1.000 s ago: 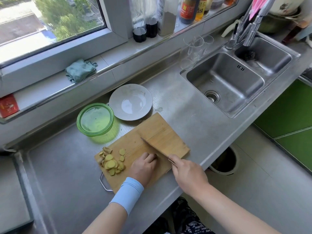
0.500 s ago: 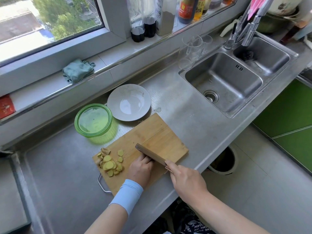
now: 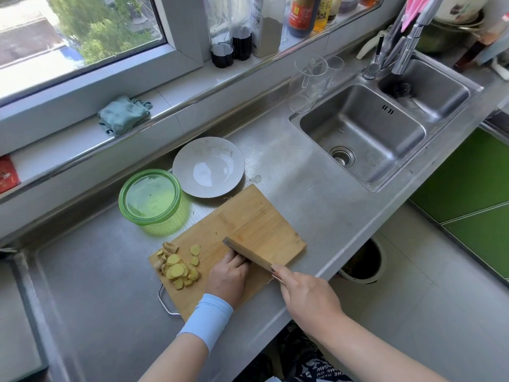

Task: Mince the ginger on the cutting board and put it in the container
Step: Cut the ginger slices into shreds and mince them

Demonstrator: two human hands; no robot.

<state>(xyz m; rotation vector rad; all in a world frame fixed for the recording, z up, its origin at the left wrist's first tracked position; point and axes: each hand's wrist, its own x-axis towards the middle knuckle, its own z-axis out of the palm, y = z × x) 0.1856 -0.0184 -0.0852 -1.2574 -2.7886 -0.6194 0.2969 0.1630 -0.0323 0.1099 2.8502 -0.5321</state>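
Observation:
Several pale yellow ginger slices (image 3: 179, 267) lie in a loose heap at the left end of the wooden cutting board (image 3: 248, 224). My right hand (image 3: 305, 293) grips the handle of a cleaver (image 3: 248, 253), whose blade stands tilted over the board's middle. My left hand (image 3: 228, 277) rests on the board just left of the blade, fingers curled, their tips hidden behind the blade; whether they hold a piece of ginger is not visible. A round green container (image 3: 150, 197) stands on the counter behind the board's left end.
A grey plate (image 3: 208, 166) sits behind the board beside the container. The steel sink (image 3: 363, 133) is at the right, with glasses (image 3: 314, 75) at its back left corner. A green cloth (image 3: 122, 114) lies on the sill. The counter edge runs close to the board's near side.
The cleaver has tipped from edge-on to showing its flat side, and its blade now covers the fingertips of my left hand. The heap of slices has not moved.

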